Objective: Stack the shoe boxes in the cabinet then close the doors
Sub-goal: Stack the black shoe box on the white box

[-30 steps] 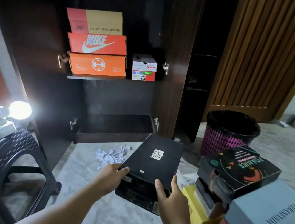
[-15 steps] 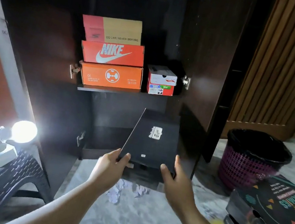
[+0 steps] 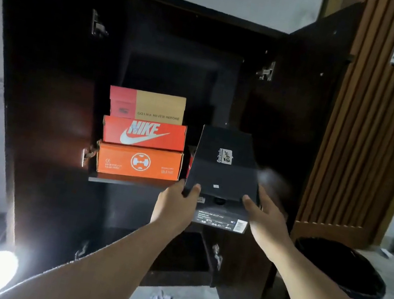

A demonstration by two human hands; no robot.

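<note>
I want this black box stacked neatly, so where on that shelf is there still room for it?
The shelf is crowded on its left by the three-box orange stack. To the right of the stack, toward the right cabinet door, the black box, gripped by the left hand and right hand, hides what lies there. Above the stack is dark open space.

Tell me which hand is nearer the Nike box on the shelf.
Left. The left hand grips the black box at its near left corner, just below-right of the Nike box; the right hand holds the far side.
</note>
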